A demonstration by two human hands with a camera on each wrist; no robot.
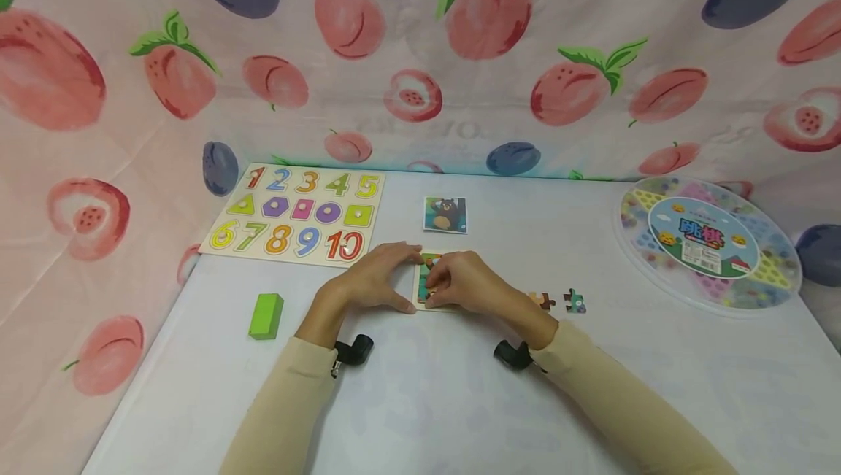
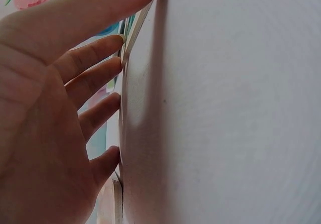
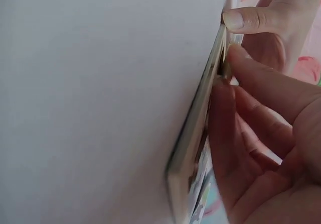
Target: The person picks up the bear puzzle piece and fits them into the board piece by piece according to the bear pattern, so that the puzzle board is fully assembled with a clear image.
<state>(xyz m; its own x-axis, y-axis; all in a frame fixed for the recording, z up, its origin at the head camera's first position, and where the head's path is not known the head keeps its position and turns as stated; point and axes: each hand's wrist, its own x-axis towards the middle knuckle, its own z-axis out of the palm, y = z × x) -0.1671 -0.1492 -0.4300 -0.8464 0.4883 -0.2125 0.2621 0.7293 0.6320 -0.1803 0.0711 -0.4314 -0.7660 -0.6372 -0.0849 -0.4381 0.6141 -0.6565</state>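
Observation:
A small wooden jigsaw tray (image 1: 417, 291) with a green picture lies flat at the middle of the table, largely covered by the hands. My left hand (image 1: 371, 278) is at its left side, thumb and forefinger spread and touching the near and far left corners. In the left wrist view its fingers (image 2: 95, 81) are fairly straight and parted. Over the tray, my right hand (image 1: 468, 278) pinches a small puzzle piece (image 3: 226, 73) between thumb and fingertips, down at the tray's surface. To the right lie a brown puzzle piece (image 1: 544, 300) and a teal one (image 1: 574, 301).
Behind the tray is a bear picture card (image 1: 445, 214). A number-and-shape board (image 1: 217, 240) lies at back left, a green block (image 1: 266, 316) nearer on the left. A round, clear-lidded game box (image 1: 703, 238) sits at right. Fruit-patterned cloth (image 1: 407, 37) hangs behind the table.

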